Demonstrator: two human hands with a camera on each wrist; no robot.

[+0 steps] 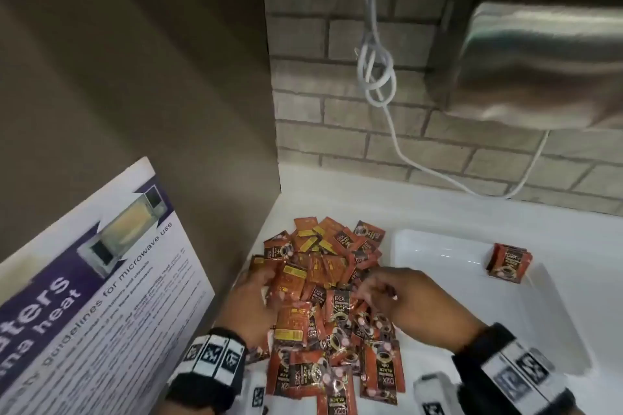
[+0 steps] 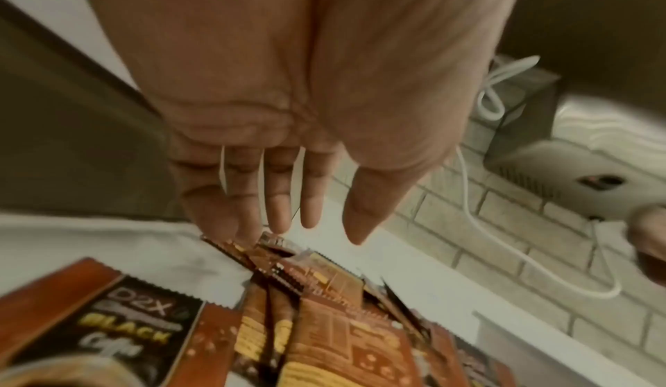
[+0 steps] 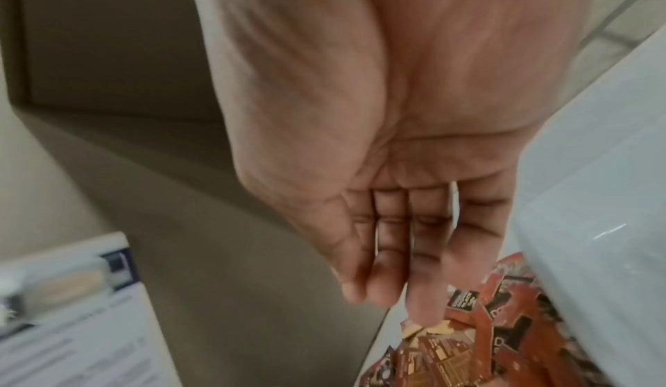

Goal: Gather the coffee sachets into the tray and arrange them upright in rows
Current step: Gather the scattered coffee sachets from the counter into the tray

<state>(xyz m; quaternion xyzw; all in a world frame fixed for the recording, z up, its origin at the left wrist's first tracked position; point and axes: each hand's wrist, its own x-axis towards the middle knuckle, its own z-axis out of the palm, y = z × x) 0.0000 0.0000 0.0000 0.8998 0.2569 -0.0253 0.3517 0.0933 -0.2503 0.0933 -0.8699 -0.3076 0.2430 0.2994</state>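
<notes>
a: the coffee sachets (image 1: 323,286)?
b: small glossy red-and-black foil packets heaped loose on the white counter (image 1: 421,212), left of the white plastic tray (image 1: 438,246); one bundle (image 1: 508,260) stands inside the tray.
a: grips?
b: left hand (image 1: 251,300) and right hand (image 1: 404,296) over the heap, fingers straight, holding nothing.
a: around?
b: brick wall (image 1: 337,128), white cable (image 1: 377,77), microwave poster (image 1: 101,280) at left.

Head view steeply down from above; both wrist views close along the palms, all sharing the sachet pile (image 1: 330,300).
</notes>
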